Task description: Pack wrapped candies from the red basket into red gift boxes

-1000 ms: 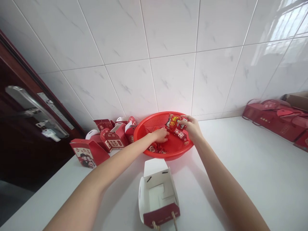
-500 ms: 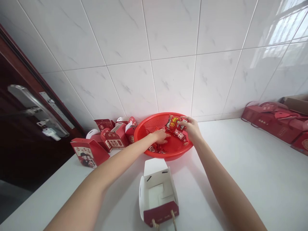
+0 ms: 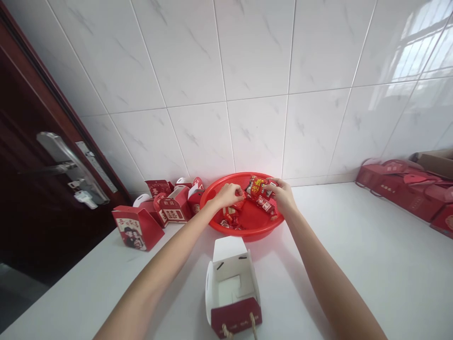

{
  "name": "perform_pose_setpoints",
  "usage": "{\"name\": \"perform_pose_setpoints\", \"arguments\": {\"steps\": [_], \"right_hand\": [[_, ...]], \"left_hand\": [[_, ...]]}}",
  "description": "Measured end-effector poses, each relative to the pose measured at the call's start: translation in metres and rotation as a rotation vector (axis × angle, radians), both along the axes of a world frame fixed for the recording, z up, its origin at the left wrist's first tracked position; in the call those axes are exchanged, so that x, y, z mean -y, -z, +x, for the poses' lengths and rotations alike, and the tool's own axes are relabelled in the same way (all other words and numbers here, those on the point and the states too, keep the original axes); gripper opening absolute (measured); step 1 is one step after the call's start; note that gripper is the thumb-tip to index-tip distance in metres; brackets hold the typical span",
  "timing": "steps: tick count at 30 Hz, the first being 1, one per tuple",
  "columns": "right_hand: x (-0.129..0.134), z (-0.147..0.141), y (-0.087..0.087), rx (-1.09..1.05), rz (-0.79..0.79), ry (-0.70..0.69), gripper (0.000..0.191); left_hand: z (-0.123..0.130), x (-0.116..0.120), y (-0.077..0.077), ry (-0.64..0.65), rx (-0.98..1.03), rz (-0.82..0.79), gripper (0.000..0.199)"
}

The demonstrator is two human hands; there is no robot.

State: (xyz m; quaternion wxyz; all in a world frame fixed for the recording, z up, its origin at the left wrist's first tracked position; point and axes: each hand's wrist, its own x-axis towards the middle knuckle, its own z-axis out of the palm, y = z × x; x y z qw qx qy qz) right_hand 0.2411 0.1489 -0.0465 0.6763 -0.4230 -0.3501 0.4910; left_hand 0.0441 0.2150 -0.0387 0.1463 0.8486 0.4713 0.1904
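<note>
A red plastic basket stands against the wall with red-wrapped sweets inside. My left hand is over its left part, fingers pinched on a small red packet. At the basket's right side my right hand grips several red packets, one with yellow lettering. More wrapped sweets lie in the basket below my left hand. In front of the basket is an open box, white inside with a dark red front and rope handles; nothing lies in it.
Several red gift boxes are grouped left of the basket. More red boxes line the wall at the right, with a brown carton behind. A dark door with a metal handle is at the left.
My left hand has lifted from the basket's bottom and closed on a small red packet. My right hand keeps its packets at the right side. The view has shifted slightly.
</note>
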Motion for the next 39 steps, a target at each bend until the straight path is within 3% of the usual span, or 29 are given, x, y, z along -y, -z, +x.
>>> {"name": "perform_pose_setpoints", "arguments": {"steps": [5,8,14,23,31,34,39], "right_hand": [[0.002,0.000,-0.002,0.004,0.000,0.000,0.032],[0.005,0.000,-0.006,0.013,0.012,-0.015,0.030],[0.018,-0.004,-0.020,0.058,0.056,-0.116,0.029],[0.030,-0.008,-0.033,0.159,0.117,-0.216,0.032],[0.041,-0.013,-0.042,0.173,0.110,-0.260,0.034],[0.042,-0.017,-0.043,0.133,0.098,-0.283,0.034],[0.043,-0.024,-0.042,0.042,0.073,-0.325,0.034]], "left_hand": [[-0.028,0.017,0.000,-0.039,0.323,-0.028,0.051],[-0.039,0.031,0.001,-0.033,0.491,-0.056,0.059],[-0.042,0.055,-0.002,-0.011,0.737,-0.129,0.055],[-0.029,0.079,-0.012,0.000,1.026,-0.237,0.034],[-0.025,0.084,-0.008,-0.194,1.114,-0.280,0.025],[-0.024,0.086,-0.009,-0.145,1.100,-0.320,0.022],[-0.019,0.093,-0.010,0.020,0.991,-0.320,0.035]]}}
